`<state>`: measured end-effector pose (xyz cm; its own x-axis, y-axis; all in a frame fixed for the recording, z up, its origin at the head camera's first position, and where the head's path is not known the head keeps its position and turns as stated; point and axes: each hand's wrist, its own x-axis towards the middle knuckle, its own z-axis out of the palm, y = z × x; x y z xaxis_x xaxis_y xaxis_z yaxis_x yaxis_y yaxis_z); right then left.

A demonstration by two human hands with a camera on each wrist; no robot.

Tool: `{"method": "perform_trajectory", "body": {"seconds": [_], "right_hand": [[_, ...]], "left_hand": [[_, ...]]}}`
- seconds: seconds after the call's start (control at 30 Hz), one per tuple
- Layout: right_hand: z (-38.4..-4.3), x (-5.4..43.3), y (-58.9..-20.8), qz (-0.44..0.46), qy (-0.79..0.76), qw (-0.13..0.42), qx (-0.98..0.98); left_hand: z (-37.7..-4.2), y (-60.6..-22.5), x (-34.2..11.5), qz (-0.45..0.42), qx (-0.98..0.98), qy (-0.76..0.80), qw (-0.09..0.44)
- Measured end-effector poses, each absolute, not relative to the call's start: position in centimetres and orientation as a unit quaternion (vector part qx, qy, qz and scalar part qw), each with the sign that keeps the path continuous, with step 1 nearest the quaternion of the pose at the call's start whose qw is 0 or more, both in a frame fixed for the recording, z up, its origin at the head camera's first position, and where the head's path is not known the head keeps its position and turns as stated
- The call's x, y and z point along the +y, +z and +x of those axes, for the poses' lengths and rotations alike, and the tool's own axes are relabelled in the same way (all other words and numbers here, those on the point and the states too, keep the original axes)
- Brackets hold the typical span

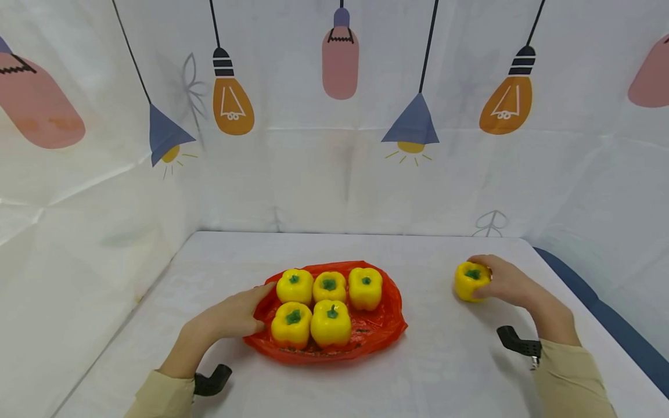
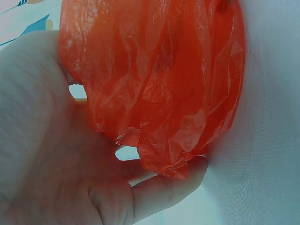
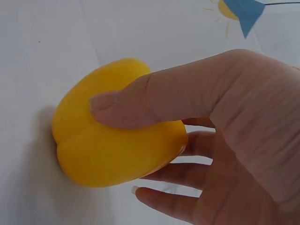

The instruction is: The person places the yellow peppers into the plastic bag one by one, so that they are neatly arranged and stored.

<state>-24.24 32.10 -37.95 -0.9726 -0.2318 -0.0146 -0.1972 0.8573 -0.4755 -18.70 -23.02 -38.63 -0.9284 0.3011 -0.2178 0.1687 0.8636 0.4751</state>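
Note:
My right hand [image 1: 506,281] holds a yellow bell pepper [image 1: 468,281] with a green stem at the right side of the table, its thumb pressed on the pepper's near side. Up close in the right wrist view, the same glossy pepper [image 3: 117,150] sits between that thumb and the fingers behind it. On the left, my left hand [image 1: 233,313] grips the left end of a red plastic bag [image 1: 384,325] spread wide open. Several yellow bell peppers [image 1: 330,323] stand in the bag in two rows, stems up. Crumpled red plastic [image 2: 159,93] lies between the thumb and fingers in the left wrist view.
The white-covered table [image 1: 428,371] reaches back to a white curtain [image 1: 303,174] printed with lamps and bulbs. Beyond the table's right edge a dark blue surface [image 1: 622,325] shows. Black wrist mounts [image 1: 213,380] stick out at both sleeves.

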Motion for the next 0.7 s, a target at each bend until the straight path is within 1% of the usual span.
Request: {"method": "perform_trajectory", "body": {"seconds": [0.2,0.37,0.7], "right_hand": [[-24.2,31.0,-37.4,-0.118,-0.251,0.035,0.96],[-23.9,30.0,-36.6,-0.134,-0.253,0.023,0.958],[-22.6,27.1,-34.5,-0.167,-0.273,0.02,0.947]], "left_hand": [[-18.7,-38.6,-23.1,0.124,0.955,0.23,0.143],[-18.7,-38.7,-23.0,0.119,0.955,0.229,0.143],[-18.8,-38.8,-23.1,0.125,0.956,0.228,0.139]]}}
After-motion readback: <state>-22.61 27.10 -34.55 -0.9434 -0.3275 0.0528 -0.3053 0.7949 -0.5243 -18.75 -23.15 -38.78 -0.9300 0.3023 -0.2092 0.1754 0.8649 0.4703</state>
